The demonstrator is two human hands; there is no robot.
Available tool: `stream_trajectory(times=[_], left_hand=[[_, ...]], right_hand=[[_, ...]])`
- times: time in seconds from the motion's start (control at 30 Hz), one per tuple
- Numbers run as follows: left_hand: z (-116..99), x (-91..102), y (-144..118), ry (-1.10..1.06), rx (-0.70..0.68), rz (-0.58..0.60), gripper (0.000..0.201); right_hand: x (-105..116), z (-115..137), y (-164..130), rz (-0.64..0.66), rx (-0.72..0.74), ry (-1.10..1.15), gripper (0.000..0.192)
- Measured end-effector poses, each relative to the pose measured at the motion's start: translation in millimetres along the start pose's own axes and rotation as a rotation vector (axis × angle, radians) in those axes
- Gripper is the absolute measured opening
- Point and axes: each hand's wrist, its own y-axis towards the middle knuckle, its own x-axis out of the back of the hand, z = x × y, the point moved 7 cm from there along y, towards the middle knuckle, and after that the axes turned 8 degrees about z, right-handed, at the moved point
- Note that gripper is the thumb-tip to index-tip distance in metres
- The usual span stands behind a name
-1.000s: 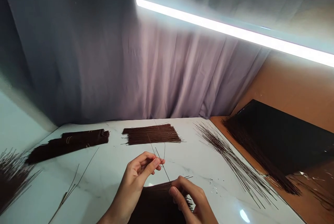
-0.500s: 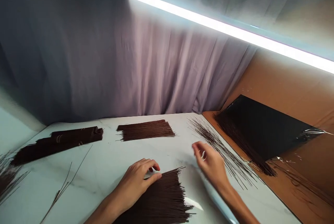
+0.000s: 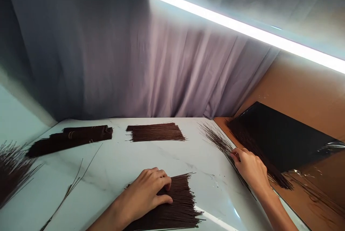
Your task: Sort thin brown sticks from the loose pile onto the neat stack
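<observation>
On one table [image 3: 121, 166]: two hands, left hand [image 3: 147, 191], right hand [image 3: 249, 168], six stick piles.

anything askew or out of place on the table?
Yes. A few stray sticks lie loose, apart from the neat bundles. The right-edge pile under the right hand is fanned out, overhanging the table.

Your left hand [image 3: 151, 191] lies flat, palm down, fingers [image 3: 161, 180] together and slightly curled, forearm running in from the bottom edge. Your right hand [image 3: 249, 168] is stretched out to the right, palm down, fingers curled, arm nearly straight.
</observation>
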Motion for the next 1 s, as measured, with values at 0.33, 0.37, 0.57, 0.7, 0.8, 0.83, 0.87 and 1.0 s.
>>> stream_trajectory(times=[0.33,0.37,0.57,0.7,0.8,0.83,0.87,1.0], left_hand=[[-8.9,-21.7,-4.7,0.276,-0.053,0.006,0.015],[-8.6,-24.8,-4.8,0.305,-0.069,-0.007,0.014],[3.6,-49.8,6.6,0.449,-0.108,-0.115,0.016],[6.3,-65.8,18.3,0.657,-0.077,-0.095,0.02],[-1.0,-62.2,17.4,0.75,-0.085,-0.147,0.012],[-4.5,-59.2,15.4,0.764,-0.101,-0.171,0.01],[-7.8,-55.7,13.1,0.772,-0.118,-0.198,0.008],[-15.3,-42.7,7.7,0.771,-0.169,-0.301,0.007]], right_hand=[[-5.3,175.1,3.5,-0.055,0.603,0.193,0.014],[-8.8,196.1,8.8,-0.039,0.65,0.198,0.018],[-35.7,268.6,47.1,-0.002,0.685,0.171,0.032],[-52.4,277.0,52.9,-0.004,0.657,0.131,0.032],[-57.6,279.0,49.4,-0.017,0.681,0.106,0.032],[-57.8,279.8,47.9,-0.023,0.695,0.099,0.032],[-57.5,280.6,46.6,-0.029,0.71,0.091,0.033],[-53.4,281.1,43.3,-0.043,0.767,0.078,0.033]])
